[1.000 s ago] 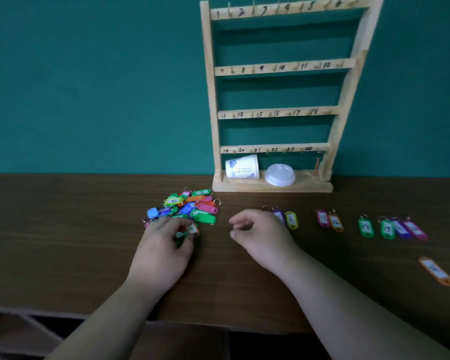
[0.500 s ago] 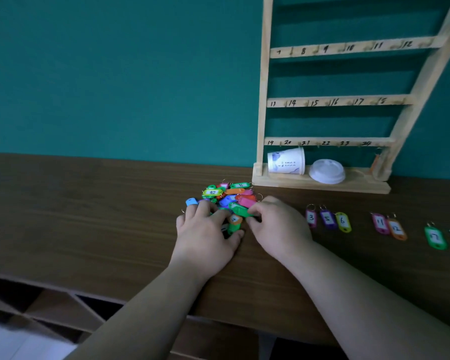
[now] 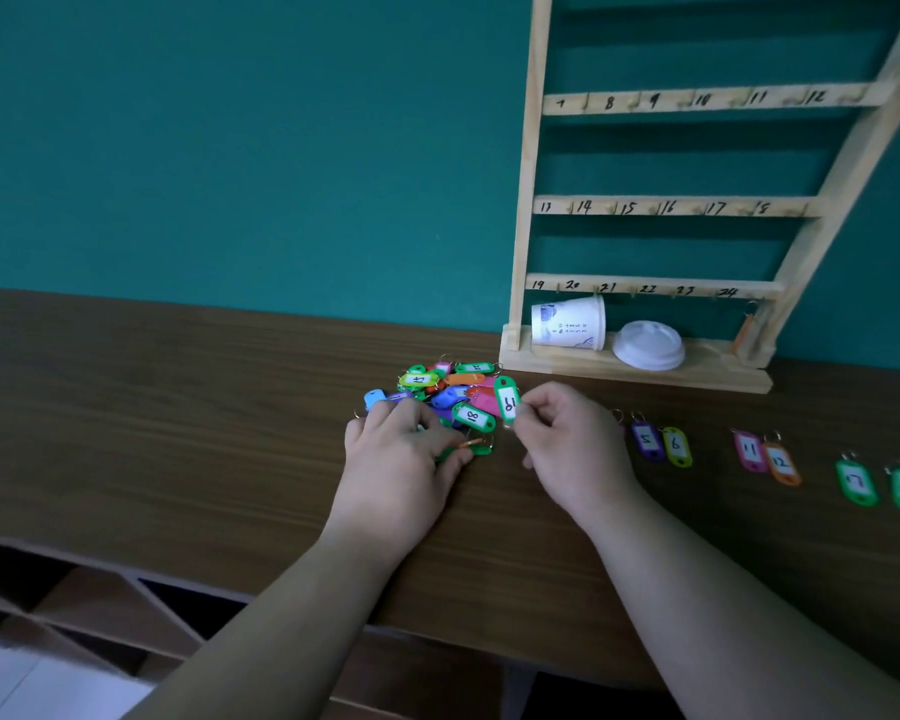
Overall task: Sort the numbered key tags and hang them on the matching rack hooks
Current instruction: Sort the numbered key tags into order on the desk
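Note:
A heap of coloured key tags [image 3: 445, 389] lies on the brown table [image 3: 178, 418] in front of the wooden rack [image 3: 666, 207], whose rails carry handwritten numbers and small hooks. My right hand [image 3: 562, 444] pinches a green tag [image 3: 507, 400] by its lower end and holds it upright at the heap's right edge. My left hand [image 3: 401, 459] rests on the heap's near side, fingers curled over a green tag [image 3: 468, 449] and an orange one. Another green tag marked 18 [image 3: 473, 417] lies between my hands. Sorted tags sit in a row to the right: purple 5 [image 3: 646, 440], yellow 6 [image 3: 676, 445], pink 11 [image 3: 749, 450], orange 12 [image 3: 781, 462], green ones [image 3: 855, 482].
A white paper cup [image 3: 570, 324] lies on its side on the rack's base beside a white lid [image 3: 648, 344]. An orange tag [image 3: 744, 330] hangs at the rack's lower right. A teal wall stands behind. Open shelving [image 3: 74, 610] shows below the table's front edge.
My right hand has lifted a green tag out of the heap and holds it upright. My left hand stays on the heap. The view has shifted slightly.

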